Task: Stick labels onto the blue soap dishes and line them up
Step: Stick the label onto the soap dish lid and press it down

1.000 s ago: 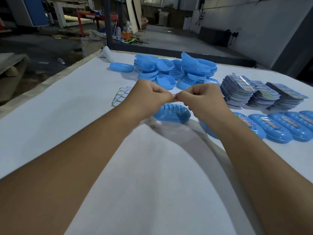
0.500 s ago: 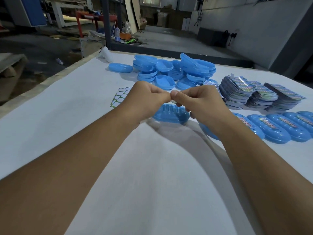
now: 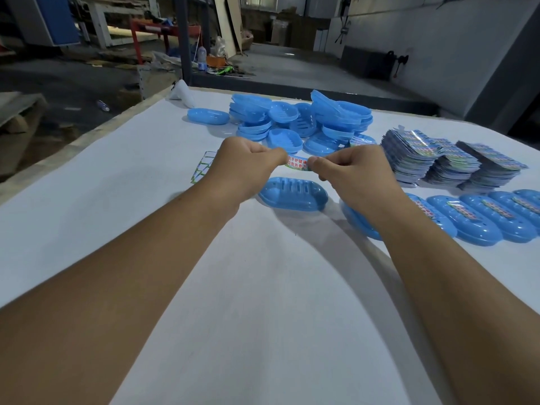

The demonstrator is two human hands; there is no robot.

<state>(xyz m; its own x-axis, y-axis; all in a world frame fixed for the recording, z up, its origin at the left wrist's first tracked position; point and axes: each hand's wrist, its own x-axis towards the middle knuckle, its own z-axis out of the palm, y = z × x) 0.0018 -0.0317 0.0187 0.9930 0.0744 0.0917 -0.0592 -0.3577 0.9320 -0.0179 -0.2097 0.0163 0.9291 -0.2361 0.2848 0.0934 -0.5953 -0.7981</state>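
A small printed label [image 3: 296, 164] is stretched between my two hands, above a blue soap dish [image 3: 293, 194] lying bottom-up on the white table [image 3: 263, 317]. My left hand [image 3: 248, 168] pinches the label's left end. My right hand [image 3: 350, 173] pinches its right end. To the right runs a row of labelled blue dishes [image 3: 479, 220]; its nearest dish is partly hidden by my right forearm. A pile of unlabelled blue dishes [image 3: 301, 121] sits at the back of the table.
Stacks of label sheets [image 3: 450, 162] stand at the right, behind the row. A used label backing sheet [image 3: 203, 166] lies left of my left hand. One single dish [image 3: 208, 116] and a white object [image 3: 182, 93] sit near the table's far left edge.
My hands have drawn apart, and the label now shows stretched between them. Both hands have risen slightly above the dish.
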